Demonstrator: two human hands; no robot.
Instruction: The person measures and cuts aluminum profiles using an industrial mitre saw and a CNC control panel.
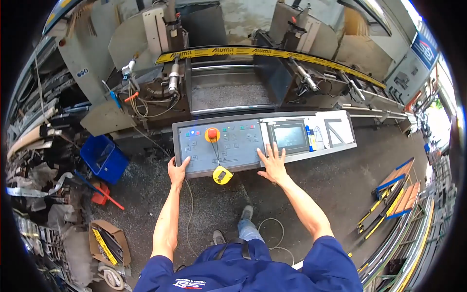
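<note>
A long grey control panel [209, 163] with buttons and a red emergency stop knob [212, 132] stretches in front of me. My left hand [178, 171] grips its lower left corner, the thumb on the panel face beside a button and the fingers along the side edge. Fingers spread, my right hand [273, 165] rests on the panel's lower middle, its fingertips beside the touchscreen [289, 136]. A yellow tape measure [222, 175] hangs by a cord from the red knob, between my hands. Right of the screen are a blue-and-yellow pen-like item [311, 138] and a white sheet [335, 129].
Behind the panel, a profile with yellow Alumil film [262, 50] lies across a large machine with clamps [173, 80]. To the left are a blue bin [103, 158], a red dustpan [100, 193] and a cardboard box [121, 238]. Racked profiles [413, 233] stand at right; a cable [273, 220] crosses the floor.
</note>
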